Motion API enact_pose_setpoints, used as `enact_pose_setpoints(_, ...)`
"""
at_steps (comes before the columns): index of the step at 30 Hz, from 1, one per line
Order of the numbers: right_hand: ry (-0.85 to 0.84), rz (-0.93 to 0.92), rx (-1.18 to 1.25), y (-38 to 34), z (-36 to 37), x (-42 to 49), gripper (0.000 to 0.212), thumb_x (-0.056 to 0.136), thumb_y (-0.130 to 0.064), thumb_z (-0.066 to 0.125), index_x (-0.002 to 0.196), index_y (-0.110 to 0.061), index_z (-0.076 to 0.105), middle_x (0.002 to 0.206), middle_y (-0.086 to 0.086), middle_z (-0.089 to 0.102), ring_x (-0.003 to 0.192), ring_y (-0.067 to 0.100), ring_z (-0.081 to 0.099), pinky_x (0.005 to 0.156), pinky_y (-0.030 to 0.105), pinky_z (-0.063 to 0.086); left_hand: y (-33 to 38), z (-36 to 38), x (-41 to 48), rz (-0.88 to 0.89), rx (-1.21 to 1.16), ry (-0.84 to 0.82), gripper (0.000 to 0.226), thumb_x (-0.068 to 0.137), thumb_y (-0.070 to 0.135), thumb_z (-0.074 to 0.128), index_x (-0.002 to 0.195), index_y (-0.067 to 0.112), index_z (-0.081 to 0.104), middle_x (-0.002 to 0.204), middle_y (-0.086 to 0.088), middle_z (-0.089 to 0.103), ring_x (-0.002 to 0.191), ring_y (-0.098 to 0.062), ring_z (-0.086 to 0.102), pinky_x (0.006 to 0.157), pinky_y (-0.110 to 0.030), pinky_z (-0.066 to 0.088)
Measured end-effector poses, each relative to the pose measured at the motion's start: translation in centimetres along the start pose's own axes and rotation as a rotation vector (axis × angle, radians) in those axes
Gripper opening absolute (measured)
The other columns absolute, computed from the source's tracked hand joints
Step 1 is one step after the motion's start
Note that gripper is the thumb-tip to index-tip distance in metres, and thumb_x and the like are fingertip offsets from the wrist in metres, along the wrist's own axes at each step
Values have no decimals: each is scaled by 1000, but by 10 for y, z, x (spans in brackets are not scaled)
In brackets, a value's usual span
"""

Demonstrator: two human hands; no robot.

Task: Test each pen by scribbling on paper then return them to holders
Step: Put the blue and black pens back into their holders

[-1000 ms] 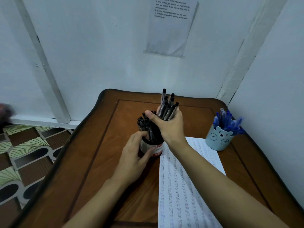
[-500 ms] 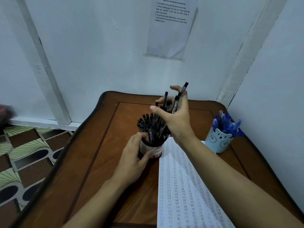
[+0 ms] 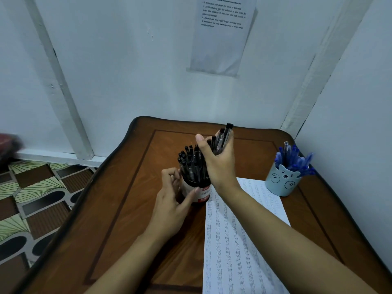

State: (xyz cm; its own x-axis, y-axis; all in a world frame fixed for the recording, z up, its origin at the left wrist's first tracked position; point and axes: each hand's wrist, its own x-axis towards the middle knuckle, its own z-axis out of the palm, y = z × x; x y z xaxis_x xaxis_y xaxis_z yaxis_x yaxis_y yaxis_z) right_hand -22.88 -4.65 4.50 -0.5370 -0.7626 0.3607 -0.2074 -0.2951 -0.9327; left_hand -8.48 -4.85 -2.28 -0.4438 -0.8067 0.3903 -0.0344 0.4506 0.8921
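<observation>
On the wooden table [image 3: 118, 209], the left hand [image 3: 171, 200] curls round the white pen holder [image 3: 203, 196], which is packed with black pens [image 3: 191, 160]. Just above it, the right hand [image 3: 218, 164] grasps a small bunch of pens [image 3: 222, 141]. A scribbled paper sheet [image 3: 233, 240] lies near right. A blue bear cup [image 3: 283, 181] of blue pens [image 3: 294, 158] stands far right.

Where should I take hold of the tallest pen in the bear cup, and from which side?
Pinch the tallest pen by its upper end, coming down from above. It stands nearly upright, its top clear of the other blue pens, and the bear cup hides its lower barrel.
</observation>
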Motion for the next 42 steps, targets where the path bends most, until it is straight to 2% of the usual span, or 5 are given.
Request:
enact_pose_setpoints(8,-88,24,92,-19,-21,16,75,74,-27,91,133,-27,44,110,9,74,105,23,72,100,44,55,-8,-5,3,-37,32,3,30,93,45,65,93,20,49,94,-2,64,95,-25,65,82,-58,54)
enact_pose_setpoints(12,-25,-43,80,-24,-12,20,16,100,-36,62,108,-22,59,81,2,66,84,22,69,91,44,55,-7,-2,5,-63,65,35,28,93,36,71,86,19,50,93,-1,66,93,-20,66,80,-52,55)
enact_pose_setpoints(20,-75,-16,-66,-15,-12,17,22,102,-42,55,107,-26,68,101,-3,69,106,18,66,101,47,52,-9,5,8,-200,-17,-11,71,77,56,75,133,47,33,126,40,48,119,22,47,102,-11,42)
enact_pose_setpoints(25,-39,-173,-32,-21,-24,23,18,100,-10,63,117,-12,67,101,9,66,95,25,72,93,38,57,-10,7,14,-169,-58,14,90,79,42,83,150,39,27,138,33,48,129,10,49,106,-20,45)
enact_pose_setpoints(42,-223,-418,-456,-8,-20,19,20,101,-26,62,101,-12,77,108,-3,62,104,14,61,89,27,48,-11,10,12,-146,-43,61,77,76,63,77,135,48,31,132,37,51,131,3,51,109,-36,49)
